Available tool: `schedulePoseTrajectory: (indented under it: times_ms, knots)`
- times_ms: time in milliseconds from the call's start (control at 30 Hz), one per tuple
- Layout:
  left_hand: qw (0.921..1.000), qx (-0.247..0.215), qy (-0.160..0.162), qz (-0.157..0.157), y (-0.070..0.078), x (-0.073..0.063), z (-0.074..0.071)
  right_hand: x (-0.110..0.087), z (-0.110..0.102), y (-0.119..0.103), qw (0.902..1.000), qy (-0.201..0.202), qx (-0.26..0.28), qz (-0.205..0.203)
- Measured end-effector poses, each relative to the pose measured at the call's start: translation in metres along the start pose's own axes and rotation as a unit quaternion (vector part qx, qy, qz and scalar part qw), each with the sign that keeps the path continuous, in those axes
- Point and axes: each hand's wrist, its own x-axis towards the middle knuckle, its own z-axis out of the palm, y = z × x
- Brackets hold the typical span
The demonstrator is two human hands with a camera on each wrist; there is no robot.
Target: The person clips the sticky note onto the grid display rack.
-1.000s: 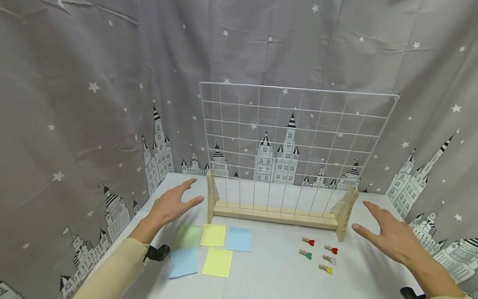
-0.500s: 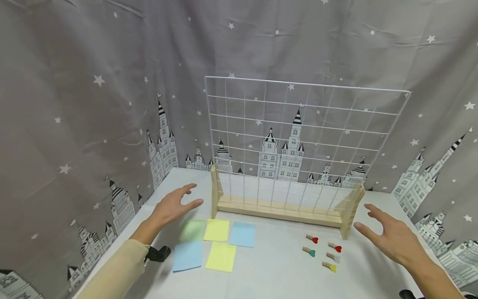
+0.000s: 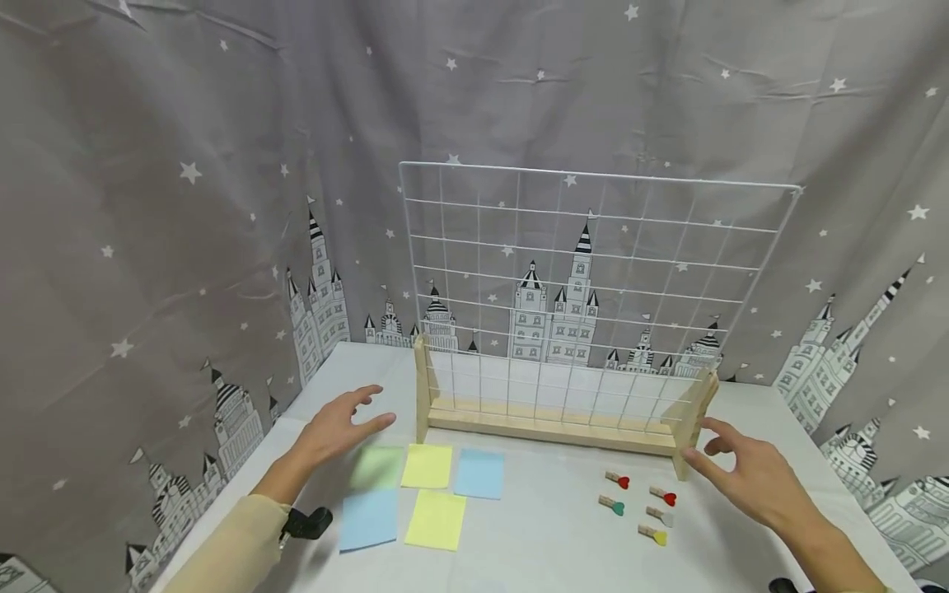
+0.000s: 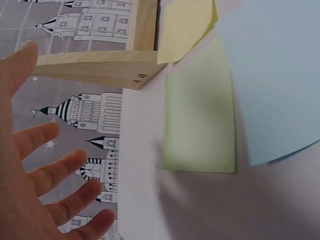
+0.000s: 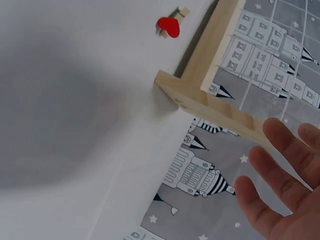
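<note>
My left hand (image 3: 334, 424) hovers over the table's left side, fingers spread and holding nothing. Below and beside it lie flat sticky notes: a green one (image 4: 200, 120), two yellow ones (image 3: 427, 466) and two blue ones (image 3: 479, 473). My right hand (image 3: 749, 469) is by the right wooden end post (image 3: 694, 424) of a white wire grid rack (image 3: 563, 284). Its fingers are loosely bent with nothing in them; whether they touch the post I cannot tell. Left of that hand lie several small wooden clothespins with hearts, among them a red one (image 5: 170, 26) and a green one (image 3: 611, 505).
The rack's wooden base (image 3: 549, 427) stands across the back of the white table (image 3: 541, 535). Behind the table hangs a grey curtain (image 3: 185, 272) printed with castles and stars. A dark wrist strap (image 3: 307, 522) is on the left arm.
My right hand has moved left, up to the rack's right end post. The left hand has dropped slightly nearer the notes. The head view has tilted a little; notes and clothespins lie as before.
</note>
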Motion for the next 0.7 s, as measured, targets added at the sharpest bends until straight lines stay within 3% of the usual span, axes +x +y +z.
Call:
schedulePoseTrajectory:
  times_ms: [267, 700]
  knots:
    - [0.9997, -0.010, -0.014, -0.016, -0.010, -0.004, 0.014, -0.001, 0.012, -0.001, 0.9996, -0.016, 0.018, 0.010]
    - [0.9989, -0.018, -0.021, -0.039, -0.015, -0.009, 0.022, -0.008, 0.035, 0.005, 0.9957, -0.050, 0.066, 0.042]
